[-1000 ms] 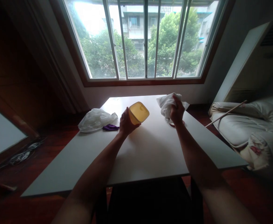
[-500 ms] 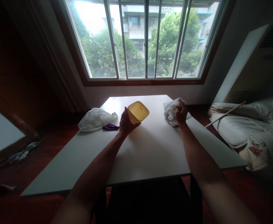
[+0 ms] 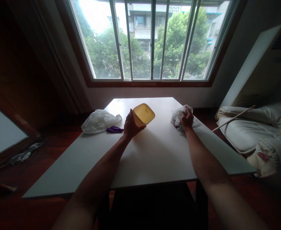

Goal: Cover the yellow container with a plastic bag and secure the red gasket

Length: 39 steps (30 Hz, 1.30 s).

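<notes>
My left hand (image 3: pixel 131 126) is wrapped round a yellow plastic container (image 3: pixel 144 114) with rounded corners, held tilted above the table. Its open mouth faces up and partly toward me. My right hand (image 3: pixel 187 118) is closed on a crumpled white plastic bag (image 3: pixel 177 115) at the table's right side. What the bag contains, if anything, I cannot make out. Left of my left hand lies a purple cloth (image 3: pixel 114 129), beside a second, puffed-up white plastic bag (image 3: pixel 99 121).
The white table (image 3: pixel 152 159) reaches toward the window (image 3: pixel 152 41). To the right stands a pale padded sofa (image 3: pixel 241 134) with a thin stick (image 3: pixel 233 118) leaning across it. Coiled cables (image 3: pixel 25 156) lie on the dark red floor at left.
My right hand has come down slightly with the white bag, whose loose edge now spreads out to the right. The container in my left hand keeps nearly the same place and tilt.
</notes>
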Each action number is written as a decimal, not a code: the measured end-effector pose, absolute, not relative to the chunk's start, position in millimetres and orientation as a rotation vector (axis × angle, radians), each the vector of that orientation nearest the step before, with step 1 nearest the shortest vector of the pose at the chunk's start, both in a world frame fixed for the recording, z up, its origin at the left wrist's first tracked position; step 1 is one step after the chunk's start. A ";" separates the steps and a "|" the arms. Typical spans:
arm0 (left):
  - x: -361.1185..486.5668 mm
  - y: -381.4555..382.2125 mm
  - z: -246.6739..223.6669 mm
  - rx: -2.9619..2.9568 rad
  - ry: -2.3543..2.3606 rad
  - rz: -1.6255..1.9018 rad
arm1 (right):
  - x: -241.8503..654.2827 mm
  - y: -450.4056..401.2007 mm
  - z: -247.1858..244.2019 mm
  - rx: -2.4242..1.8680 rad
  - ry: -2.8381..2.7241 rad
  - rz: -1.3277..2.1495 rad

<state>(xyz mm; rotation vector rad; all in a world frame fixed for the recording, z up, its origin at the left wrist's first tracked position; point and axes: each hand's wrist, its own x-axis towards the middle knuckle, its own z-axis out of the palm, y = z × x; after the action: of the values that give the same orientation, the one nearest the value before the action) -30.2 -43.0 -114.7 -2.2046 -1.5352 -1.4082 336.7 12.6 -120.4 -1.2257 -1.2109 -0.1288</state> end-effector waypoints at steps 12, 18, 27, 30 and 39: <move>-31.3 -41.9 -116.2 -2.187 -1.506 -1.376 | 338.6 17.1 -130.2 -1.312 -1.274 -0.038; -30.1 -42.7 -114.2 -2.203 -1.530 -1.429 | 339.3 18.6 -134.7 -1.327 -1.310 0.006; -30.5 -41.4 -118.1 -2.211 -1.529 -1.498 | 339.0 19.1 -136.3 -1.371 -1.343 -0.041; -32.8 -34.6 -122.8 -2.114 -1.631 -1.700 | 333.5 13.0 -120.0 -1.287 -1.301 -0.103; -37.0 1.1 -126.2 -2.002 -1.784 -1.986 | 302.3 -17.5 -79.0 -1.082 -1.389 -0.119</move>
<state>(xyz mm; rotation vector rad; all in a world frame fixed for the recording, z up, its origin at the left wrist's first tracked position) -37.0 1.1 -126.2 -2.0020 -1.7837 -1.9860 302.3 -17.5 -79.0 -1.0823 -1.3894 -0.1194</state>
